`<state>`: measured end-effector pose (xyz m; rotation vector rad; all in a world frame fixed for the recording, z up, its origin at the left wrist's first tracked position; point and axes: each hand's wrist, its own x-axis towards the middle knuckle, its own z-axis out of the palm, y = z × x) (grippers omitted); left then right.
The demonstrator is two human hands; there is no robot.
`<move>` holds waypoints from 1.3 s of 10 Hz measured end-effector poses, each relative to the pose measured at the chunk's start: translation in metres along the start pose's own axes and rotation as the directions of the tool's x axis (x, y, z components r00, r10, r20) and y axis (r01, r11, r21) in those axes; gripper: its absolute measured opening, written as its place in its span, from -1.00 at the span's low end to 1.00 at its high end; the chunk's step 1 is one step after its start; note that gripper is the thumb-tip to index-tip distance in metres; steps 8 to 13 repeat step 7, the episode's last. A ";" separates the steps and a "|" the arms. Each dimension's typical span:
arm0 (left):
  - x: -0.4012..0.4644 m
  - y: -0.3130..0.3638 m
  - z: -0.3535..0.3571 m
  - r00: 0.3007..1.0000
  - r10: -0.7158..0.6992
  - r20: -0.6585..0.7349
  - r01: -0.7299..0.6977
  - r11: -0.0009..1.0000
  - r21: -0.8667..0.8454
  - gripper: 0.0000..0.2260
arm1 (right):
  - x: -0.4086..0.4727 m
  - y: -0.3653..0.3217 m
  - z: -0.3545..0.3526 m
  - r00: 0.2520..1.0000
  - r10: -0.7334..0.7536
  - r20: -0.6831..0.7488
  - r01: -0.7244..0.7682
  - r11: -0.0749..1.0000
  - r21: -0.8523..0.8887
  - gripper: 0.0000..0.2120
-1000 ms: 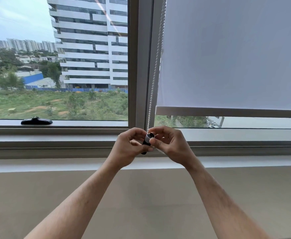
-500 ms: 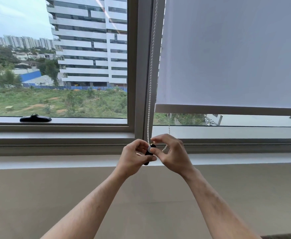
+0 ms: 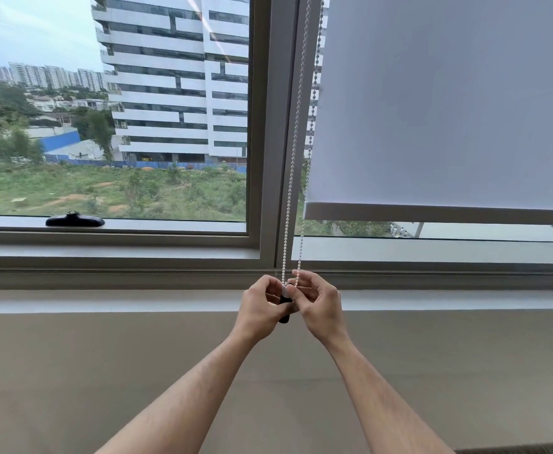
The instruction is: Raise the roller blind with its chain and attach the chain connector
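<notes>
The white roller blind [image 3: 448, 109] covers most of the right window pane, its bottom bar [image 3: 432, 213] a little above the sill. Its white bead chain [image 3: 293, 165] hangs in two strands along the centre mullion down to my hands. My left hand [image 3: 258, 312] and my right hand [image 3: 317, 306] meet just below the sill, pinched together around a small black chain connector [image 3: 285, 304]. The chain's lower ends run into the connector between my fingertips. Most of the connector is hidden by my fingers.
A grey window frame [image 3: 270, 126] splits the two panes. A black window handle [image 3: 74, 221] lies on the left pane's lower rail. Below the white sill [image 3: 105, 301] is a plain beige wall [image 3: 105, 371]. Buildings and grass show outside.
My hands have dropped with the connector from in front of the lower frame to just below the sill. The second chain strand now shows taut beside the first. The blind's height looks unchanged.
</notes>
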<state>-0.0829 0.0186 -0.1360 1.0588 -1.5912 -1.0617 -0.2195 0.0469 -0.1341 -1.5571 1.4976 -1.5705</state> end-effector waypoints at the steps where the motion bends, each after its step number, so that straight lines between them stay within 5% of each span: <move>1: -0.002 0.000 -0.002 1.000 0.000 -0.013 0.000 1.000 0.011 -0.72 | -0.001 0.001 0.003 1.000 0.012 0.011 -0.012 1.000 0.005 -0.71; 5: -0.008 -0.010 -0.022 0.998 0.030 0.063 -0.037 0.993 0.109 -0.65 | -0.002 0.001 0.009 0.999 -0.016 0.029 0.015 0.999 0.039 -0.74; 7: -0.019 -0.017 -0.038 0.999 0.029 0.043 -0.037 0.979 0.202 -0.54 | -0.013 0.005 0.019 0.999 -0.007 0.034 0.007 1.000 -0.007 -0.51; 13: -0.019 -0.017 -0.038 0.999 0.029 0.043 -0.037 0.979 0.202 -0.54 | -0.013 0.005 0.019 0.999 -0.007 0.034 0.007 1.000 -0.007 -0.51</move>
